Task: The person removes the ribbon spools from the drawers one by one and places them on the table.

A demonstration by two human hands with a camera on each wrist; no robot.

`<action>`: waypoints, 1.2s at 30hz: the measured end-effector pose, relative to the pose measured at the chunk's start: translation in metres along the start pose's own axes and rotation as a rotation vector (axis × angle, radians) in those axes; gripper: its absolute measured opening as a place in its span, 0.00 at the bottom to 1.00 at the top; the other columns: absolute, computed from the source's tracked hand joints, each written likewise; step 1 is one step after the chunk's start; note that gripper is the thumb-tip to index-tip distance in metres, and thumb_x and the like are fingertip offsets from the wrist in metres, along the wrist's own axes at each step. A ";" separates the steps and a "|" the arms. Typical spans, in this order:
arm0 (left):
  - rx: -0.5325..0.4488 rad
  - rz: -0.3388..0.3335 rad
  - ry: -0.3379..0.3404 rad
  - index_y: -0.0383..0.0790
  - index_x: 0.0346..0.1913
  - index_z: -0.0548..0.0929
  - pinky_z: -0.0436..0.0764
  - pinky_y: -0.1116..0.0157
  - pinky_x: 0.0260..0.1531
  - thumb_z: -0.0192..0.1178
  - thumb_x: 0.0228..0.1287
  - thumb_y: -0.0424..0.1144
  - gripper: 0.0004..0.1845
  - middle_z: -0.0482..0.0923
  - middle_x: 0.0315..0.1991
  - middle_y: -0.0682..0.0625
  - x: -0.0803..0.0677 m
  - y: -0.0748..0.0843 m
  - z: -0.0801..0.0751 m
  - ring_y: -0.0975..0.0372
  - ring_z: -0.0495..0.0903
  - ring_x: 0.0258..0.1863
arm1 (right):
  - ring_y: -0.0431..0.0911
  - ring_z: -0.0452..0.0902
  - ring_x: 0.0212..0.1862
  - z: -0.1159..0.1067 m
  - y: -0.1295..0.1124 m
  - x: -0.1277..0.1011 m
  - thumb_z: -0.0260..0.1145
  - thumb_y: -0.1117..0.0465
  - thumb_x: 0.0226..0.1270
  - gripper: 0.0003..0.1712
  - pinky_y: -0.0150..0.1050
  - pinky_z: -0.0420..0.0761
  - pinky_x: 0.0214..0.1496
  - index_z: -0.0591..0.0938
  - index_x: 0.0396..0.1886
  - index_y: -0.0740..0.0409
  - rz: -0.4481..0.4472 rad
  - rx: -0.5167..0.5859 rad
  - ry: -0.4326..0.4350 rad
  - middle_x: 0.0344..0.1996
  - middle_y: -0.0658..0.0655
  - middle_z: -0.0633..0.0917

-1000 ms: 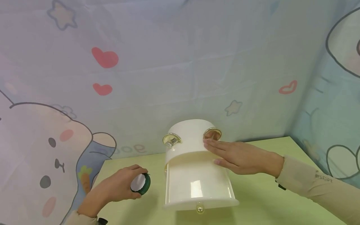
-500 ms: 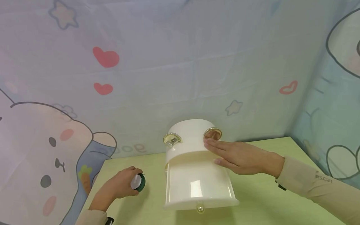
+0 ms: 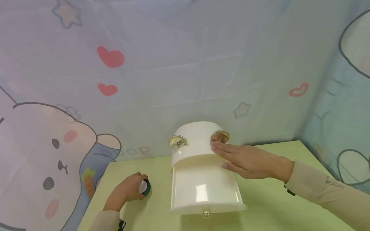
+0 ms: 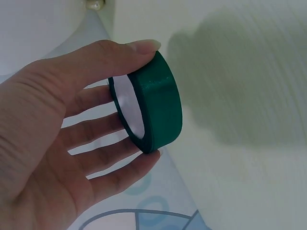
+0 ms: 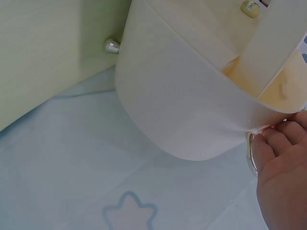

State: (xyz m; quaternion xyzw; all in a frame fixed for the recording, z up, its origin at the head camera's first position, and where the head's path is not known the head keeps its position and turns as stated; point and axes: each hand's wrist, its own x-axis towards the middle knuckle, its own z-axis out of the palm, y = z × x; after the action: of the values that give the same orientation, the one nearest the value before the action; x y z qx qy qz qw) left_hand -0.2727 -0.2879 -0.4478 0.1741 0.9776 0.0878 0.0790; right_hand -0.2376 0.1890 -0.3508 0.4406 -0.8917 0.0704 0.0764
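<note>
Left hand (image 3: 127, 192) has drawn the green tape roll (image 3: 145, 187) nearer; right hand (image 3: 248, 160) unchanged.
Left wrist view alone shows thumb and fingers pinching the roll; right fingers lie flat against the white organizer (image 3: 199, 150).

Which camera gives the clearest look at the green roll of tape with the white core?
The left wrist view: the green roll of tape with the white core fills the frame, pinched between the left hand's thumb and fingers. The head view shows it small, half hidden by that hand. The right wrist view shows none of it, only the white plastic drawer box.
</note>
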 end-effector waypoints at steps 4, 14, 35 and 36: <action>0.005 0.000 0.007 0.33 0.63 0.81 0.83 0.43 0.54 0.83 0.45 0.34 0.38 0.82 0.57 0.39 0.008 -0.004 0.007 0.43 0.83 0.55 | 0.48 0.60 0.83 0.000 0.001 -0.001 0.47 0.44 0.87 0.36 0.48 0.72 0.78 0.58 0.85 0.53 0.003 -0.001 0.002 0.85 0.51 0.58; 0.003 -0.012 -0.003 0.31 0.64 0.80 0.83 0.43 0.56 0.82 0.47 0.35 0.38 0.82 0.55 0.39 0.017 -0.011 0.012 0.43 0.83 0.55 | 0.48 0.60 0.83 0.001 0.001 -0.001 0.47 0.44 0.87 0.36 0.48 0.72 0.78 0.58 0.85 0.53 0.009 0.012 0.006 0.85 0.51 0.58; -0.037 -0.075 -0.030 0.31 0.68 0.78 0.80 0.40 0.60 0.82 0.50 0.38 0.41 0.80 0.61 0.36 0.015 -0.025 0.025 0.41 0.81 0.60 | 0.48 0.61 0.83 0.003 0.000 0.002 0.47 0.45 0.87 0.35 0.48 0.73 0.76 0.58 0.85 0.52 0.007 0.026 0.007 0.85 0.51 0.58; -0.039 -0.075 -0.030 0.31 0.68 0.78 0.80 0.40 0.60 0.82 0.50 0.38 0.41 0.80 0.60 0.36 0.016 -0.026 0.025 0.42 0.81 0.60 | 0.48 0.61 0.83 0.003 0.000 0.002 0.47 0.45 0.87 0.35 0.48 0.73 0.76 0.58 0.85 0.53 0.006 0.023 0.007 0.85 0.51 0.59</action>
State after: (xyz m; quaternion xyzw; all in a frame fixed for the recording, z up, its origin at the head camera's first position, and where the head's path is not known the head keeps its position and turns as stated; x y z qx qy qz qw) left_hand -0.2907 -0.3023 -0.4796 0.1371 0.9803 0.1010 0.1004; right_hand -0.2392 0.1870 -0.3533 0.4386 -0.8918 0.0825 0.0741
